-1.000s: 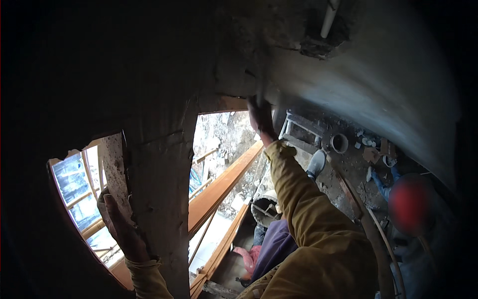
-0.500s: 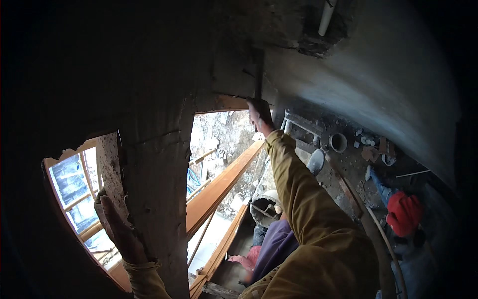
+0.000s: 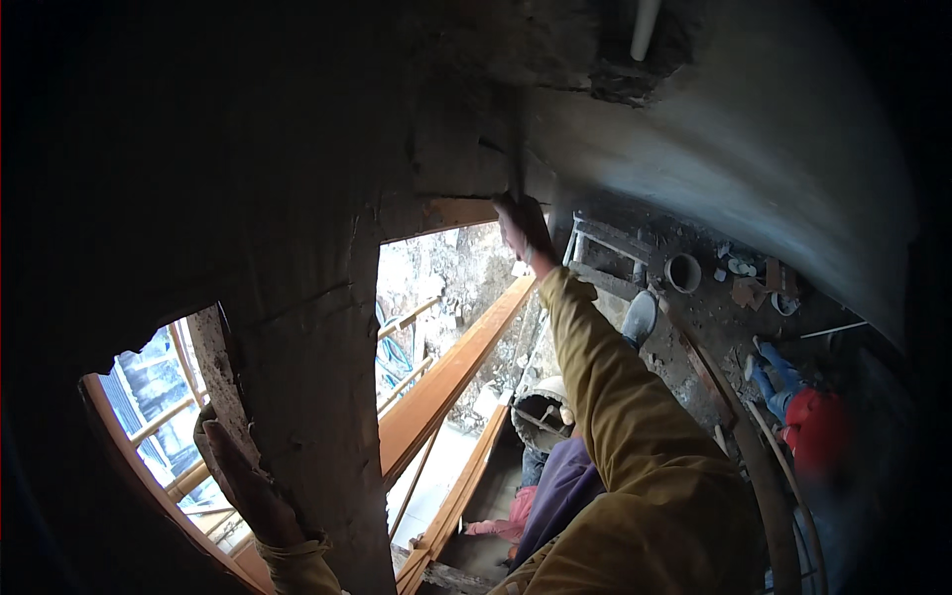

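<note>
1. Step, my read: I have the right hand (image 3: 523, 230) working a dark tool (image 3: 517, 149) at the wall corner, just above the large opening.
2. Right grip: fingers look closed round the tool's lower end. The tool stands roughly upright above the fist, dark and blurred; I can't tell its kind, or whether it touches the wall.
3. Left hand (image 3: 256, 486) lies along the pillar (image 3: 317, 436) edge beside the smaller opening, fingers stretched out. Too dark to tell whether it grips or just braces.
4. Next move, my judgement: calls for a firm right wrist and a steady left hand. I'd watch the wood strip (image 3: 461, 210) at the opening's top; the right fist is right beside it.
5. Surface: pillar is dark grey, with a crack across it and a ragged edge. The curved wall (image 3: 773, 169) on the right is paler and smoother, with a broken patch round a white pipe (image 3: 645, 30).
6. Room: dim, glare through both openings. A thick plank (image 3: 456, 377) slants across the large one. Below: a bucket (image 3: 548, 385), a trestle (image 3: 607, 236), a floor (image 3: 694, 327) strewn with rubble.
7. A person in red (image 3: 818, 421) is low at right, well apart from both hands.
</note>
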`<state>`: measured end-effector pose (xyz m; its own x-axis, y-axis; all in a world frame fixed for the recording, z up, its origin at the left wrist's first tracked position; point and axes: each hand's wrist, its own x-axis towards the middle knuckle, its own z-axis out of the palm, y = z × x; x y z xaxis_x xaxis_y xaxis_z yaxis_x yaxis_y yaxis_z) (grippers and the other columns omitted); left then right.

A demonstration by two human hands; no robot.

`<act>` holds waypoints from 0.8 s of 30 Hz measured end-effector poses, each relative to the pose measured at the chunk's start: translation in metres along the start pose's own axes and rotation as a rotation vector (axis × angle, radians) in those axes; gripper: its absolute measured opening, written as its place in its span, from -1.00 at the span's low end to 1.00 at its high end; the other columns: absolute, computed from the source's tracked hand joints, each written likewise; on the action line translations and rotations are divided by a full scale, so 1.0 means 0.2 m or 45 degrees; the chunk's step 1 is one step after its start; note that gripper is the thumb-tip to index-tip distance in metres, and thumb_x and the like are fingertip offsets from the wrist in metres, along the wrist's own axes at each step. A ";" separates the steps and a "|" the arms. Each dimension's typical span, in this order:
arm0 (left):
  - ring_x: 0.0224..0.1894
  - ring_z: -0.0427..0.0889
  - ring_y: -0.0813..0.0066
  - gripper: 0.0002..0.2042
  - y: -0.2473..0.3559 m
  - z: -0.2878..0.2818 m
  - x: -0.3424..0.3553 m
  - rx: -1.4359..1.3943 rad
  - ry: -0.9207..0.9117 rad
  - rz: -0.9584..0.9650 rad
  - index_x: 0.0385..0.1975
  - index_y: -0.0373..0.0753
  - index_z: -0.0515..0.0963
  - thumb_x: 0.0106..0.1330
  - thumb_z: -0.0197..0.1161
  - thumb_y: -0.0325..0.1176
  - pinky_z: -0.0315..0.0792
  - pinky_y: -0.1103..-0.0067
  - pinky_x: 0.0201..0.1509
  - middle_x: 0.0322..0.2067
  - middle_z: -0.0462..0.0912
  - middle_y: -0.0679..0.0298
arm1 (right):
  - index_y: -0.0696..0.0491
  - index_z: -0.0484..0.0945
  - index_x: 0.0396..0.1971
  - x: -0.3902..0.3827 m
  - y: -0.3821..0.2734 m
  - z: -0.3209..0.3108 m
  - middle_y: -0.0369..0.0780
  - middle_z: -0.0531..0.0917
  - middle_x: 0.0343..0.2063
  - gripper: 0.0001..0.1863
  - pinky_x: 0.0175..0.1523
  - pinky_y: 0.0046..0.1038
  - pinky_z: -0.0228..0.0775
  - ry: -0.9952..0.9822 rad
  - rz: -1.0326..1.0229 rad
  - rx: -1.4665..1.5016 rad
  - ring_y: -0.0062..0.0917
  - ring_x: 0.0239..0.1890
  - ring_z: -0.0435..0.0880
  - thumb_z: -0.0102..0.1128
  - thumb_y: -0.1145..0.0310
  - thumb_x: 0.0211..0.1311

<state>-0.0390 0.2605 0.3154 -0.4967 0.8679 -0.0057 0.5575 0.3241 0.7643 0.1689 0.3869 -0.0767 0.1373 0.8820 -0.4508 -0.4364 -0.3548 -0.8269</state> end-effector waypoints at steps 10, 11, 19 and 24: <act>0.16 0.36 0.36 -0.51 0.02 0.02 -0.03 0.096 0.047 -0.066 0.14 -0.28 0.31 0.51 -0.14 0.04 0.22 0.43 0.30 0.07 0.40 0.16 | 0.16 0.49 -0.46 -0.17 0.00 -0.07 -0.17 0.53 -0.65 -0.59 -0.36 -0.34 0.39 0.080 -0.181 -0.240 -0.48 -0.53 0.56 0.13 0.07 0.35; 0.16 0.36 0.36 -0.51 0.02 0.02 -0.03 0.104 0.041 -0.066 0.15 -0.28 0.31 0.51 -0.15 0.04 0.22 0.43 0.30 0.06 0.40 0.16 | 0.16 0.49 -0.47 -0.14 0.03 -0.05 -0.19 0.51 -0.67 -0.60 -0.39 -0.34 0.38 0.090 -0.173 -0.293 -0.50 -0.55 0.54 0.13 0.08 0.35; 0.17 0.37 0.38 -0.53 0.00 0.02 -0.01 0.031 0.054 -0.048 0.17 -0.30 0.31 0.54 -0.21 -0.02 0.21 0.44 0.31 0.05 0.41 0.16 | -0.02 0.37 -0.56 -0.03 0.16 -0.09 -0.38 0.35 -0.78 -0.69 -0.66 -0.48 0.09 -0.016 -0.097 -0.163 -0.62 -0.77 0.32 0.13 0.18 0.36; 0.17 0.37 0.40 -0.53 -0.03 -0.02 -0.01 0.047 -0.019 0.012 0.17 -0.30 0.32 0.54 -0.17 -0.02 0.22 0.45 0.31 0.06 0.41 0.16 | 0.18 0.49 -0.45 -0.06 0.22 -0.04 -0.17 0.53 -0.68 -0.60 -0.52 -0.33 0.26 0.370 -0.698 -0.378 -0.42 -0.64 0.54 0.12 0.10 0.35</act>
<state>-0.0429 0.2549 0.3139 -0.4813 0.8765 -0.0088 0.5866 0.3295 0.7398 0.1562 0.3581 -0.1104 0.5195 0.8542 0.0217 0.0208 0.0127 -0.9997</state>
